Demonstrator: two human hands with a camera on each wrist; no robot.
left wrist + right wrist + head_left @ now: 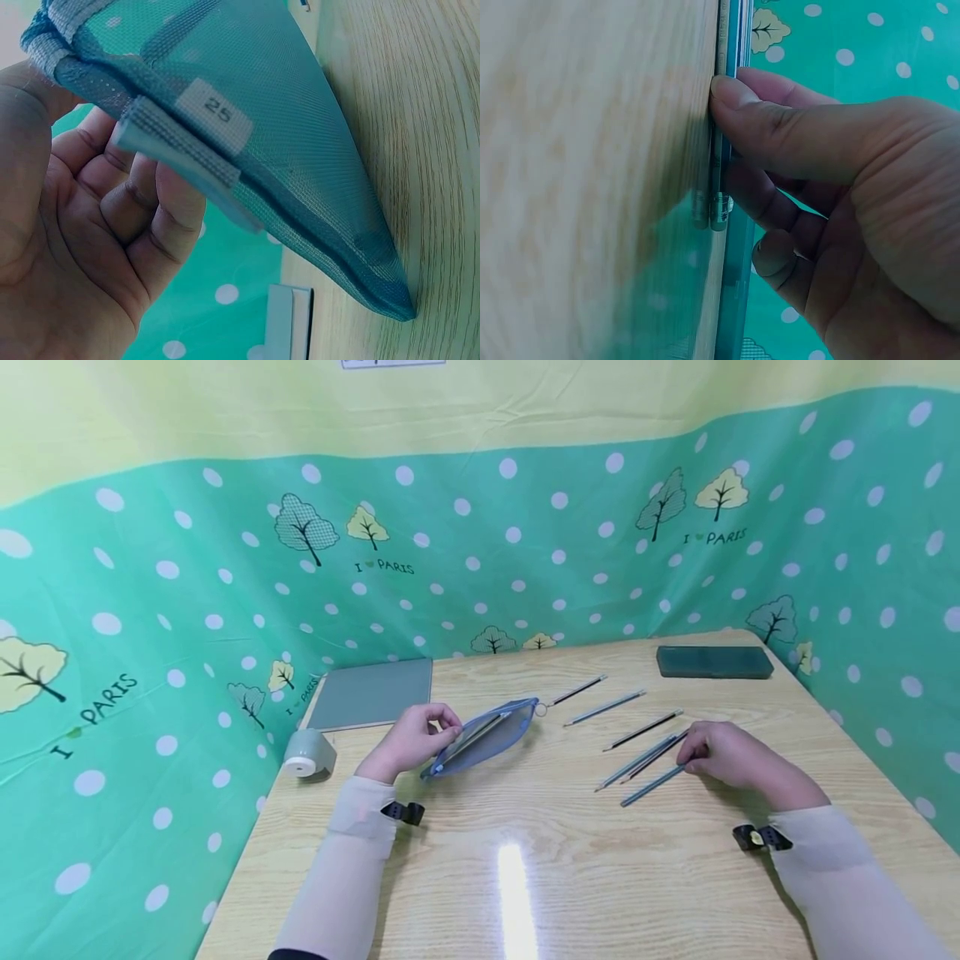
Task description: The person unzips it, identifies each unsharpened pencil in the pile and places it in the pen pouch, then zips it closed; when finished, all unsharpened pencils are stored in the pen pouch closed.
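My left hand (416, 735) grips the rim of a blue mesh zip pouch (497, 745), tilted above the table with its mouth parted. Slim stick-like shapes show at the opening; their kind is hard to make out. In the left wrist view, a white tag marked 25 (216, 112) is on the mesh pouch. My right hand (723, 758) pinches a blue-green pencil (647, 789) between thumb and fingers, near its eraser end. That pencil (719, 165) lies low along the tabletop. Several more pencils (642, 731), dark and blue, lie on the wood between the hands.
A dark green long case (714, 662) rests at the back right. At the back left lies a flat grey board (372, 695), with a small grey and white rounded device (309, 754) in front. A green dotted curtain (480, 552) rises behind the wooden table (600, 877).
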